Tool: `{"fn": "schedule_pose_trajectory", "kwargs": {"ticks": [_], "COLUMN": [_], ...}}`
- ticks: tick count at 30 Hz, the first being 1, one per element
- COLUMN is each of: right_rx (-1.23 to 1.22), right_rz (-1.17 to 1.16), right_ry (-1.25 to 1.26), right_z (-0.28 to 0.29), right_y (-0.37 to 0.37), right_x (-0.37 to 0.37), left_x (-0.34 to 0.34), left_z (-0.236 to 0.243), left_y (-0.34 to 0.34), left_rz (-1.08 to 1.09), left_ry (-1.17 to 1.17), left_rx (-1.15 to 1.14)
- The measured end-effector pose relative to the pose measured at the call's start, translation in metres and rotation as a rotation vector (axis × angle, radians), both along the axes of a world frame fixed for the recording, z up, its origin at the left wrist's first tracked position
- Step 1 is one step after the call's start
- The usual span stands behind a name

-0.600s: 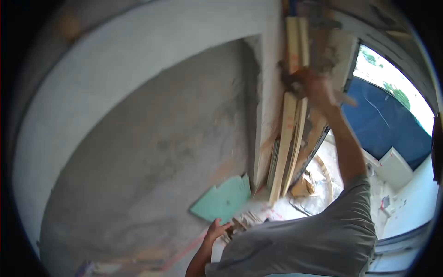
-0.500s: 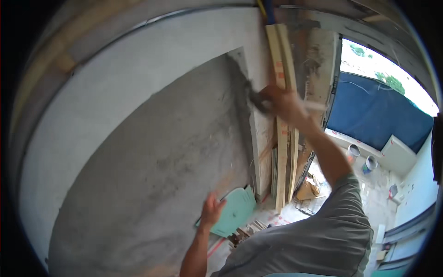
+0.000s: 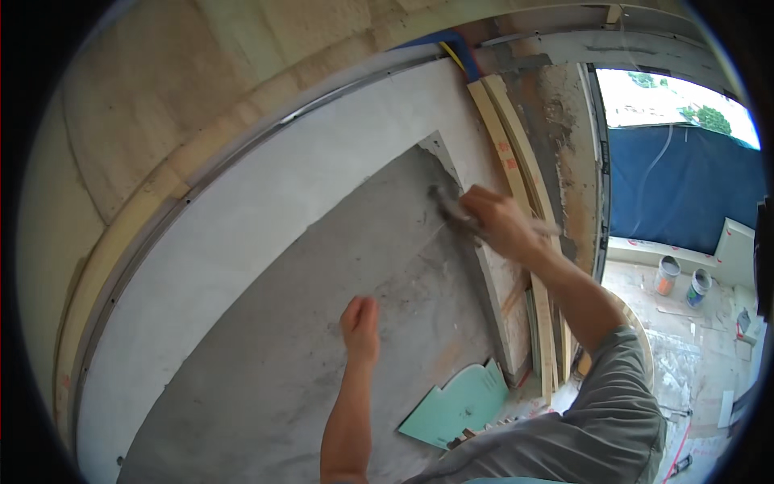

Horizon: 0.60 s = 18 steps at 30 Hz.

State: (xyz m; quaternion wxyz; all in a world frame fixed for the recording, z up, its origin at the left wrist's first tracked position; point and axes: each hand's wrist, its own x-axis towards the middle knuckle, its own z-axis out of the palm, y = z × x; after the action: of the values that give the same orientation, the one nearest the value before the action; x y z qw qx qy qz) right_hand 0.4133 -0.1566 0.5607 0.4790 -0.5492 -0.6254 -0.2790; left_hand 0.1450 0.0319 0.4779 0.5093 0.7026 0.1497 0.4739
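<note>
My right hand [image 3: 498,219] is closed around the pale handle [image 3: 548,228] of a tool whose dark head [image 3: 442,202] is blurred. That head is at the grey rough wall [image 3: 322,298], near the upper right corner of the grey area; whether it touches cannot be told. My left hand [image 3: 359,319] is curled into a fist in front of the same wall, lower and to the left, with nothing visible in it. A white panel [image 3: 266,202] borders the grey area above and to the left.
Long timber strips [image 3: 524,169] stand upright right of the grey wall. A pale green board [image 3: 459,406] leans low against it. Plywood [image 3: 161,105] spans the top. Two buckets [image 3: 667,276] stand on the floor at the right, before a blue sheet [image 3: 669,189].
The view has shifted, showing more plywood above. My left hand has risen away from the green board and curled up. My right hand still grips the tool, its head now over the grey surface.
</note>
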Motion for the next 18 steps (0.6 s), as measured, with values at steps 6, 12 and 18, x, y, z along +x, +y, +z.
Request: {"fn": "schedule_pose_trajectory", "kwargs": {"ticks": [6,12,18], "right_rx": [0.143,0.114,0.264], "right_rz": [-0.175,0.144,0.394], "right_ry": [-0.051,-0.121,-0.148], "right_z": [0.04,0.079,0.141], "right_y": [-0.025,0.026,0.069], "right_x": [0.031,-0.049,-0.141], "left_x": [-0.095,-0.078,-0.048], "left_z": [-0.049,0.099,0.227], "left_y": [0.046,-0.009,-0.057], "left_rz": [0.279,0.442,0.22], "left_ry": [0.081,0.008,-0.099], "left_rx": [-0.257,0.531,0.514]}}
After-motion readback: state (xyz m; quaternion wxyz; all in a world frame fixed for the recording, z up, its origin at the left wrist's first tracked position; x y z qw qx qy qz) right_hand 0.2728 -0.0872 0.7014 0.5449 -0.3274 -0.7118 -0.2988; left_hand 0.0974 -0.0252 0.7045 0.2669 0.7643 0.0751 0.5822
